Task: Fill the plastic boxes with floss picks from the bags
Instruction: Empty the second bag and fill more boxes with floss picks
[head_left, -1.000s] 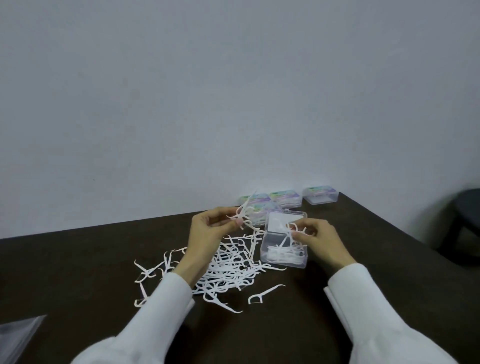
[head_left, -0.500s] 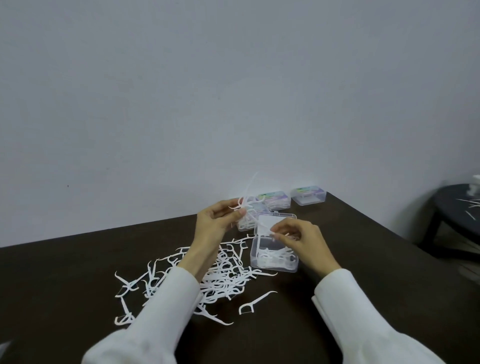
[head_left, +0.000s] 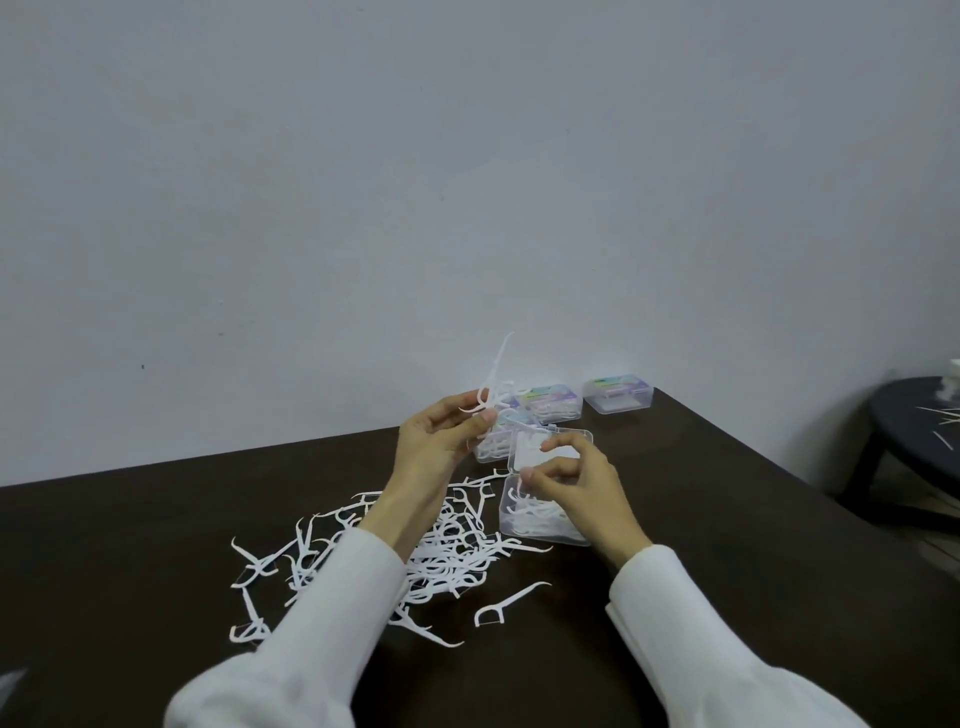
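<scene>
Left hand (head_left: 441, 441): raised above the tabletop (head_left: 727, 519), palm turned inward, thumb and fingers pinching a small bunch of white floss picks (head_left: 491, 400), one pick's handle pointing up against the wall. Right hand (head_left: 576, 483): held over the open clear plastic box (head_left: 540, 519), fingers curled with thumb and forefinger drawn close; whether they pinch a pick cannot be told. Box: partly filled with picks, lid hinged open toward the far edge. Loose floss picks (head_left: 426, 551): scattered heap left of the box, under the left forearm; one single pick (head_left: 506, 605) lying apart toward the near edge. Closed labelled boxes (head_left: 615, 393): grouped at the far edge near the right corner. Both sleeves (head_left: 691, 623) white. Surface: dark brown tabletop against a plain pale wall (head_left: 467, 182). Dark round side table (head_left: 919, 431) at right.
</scene>
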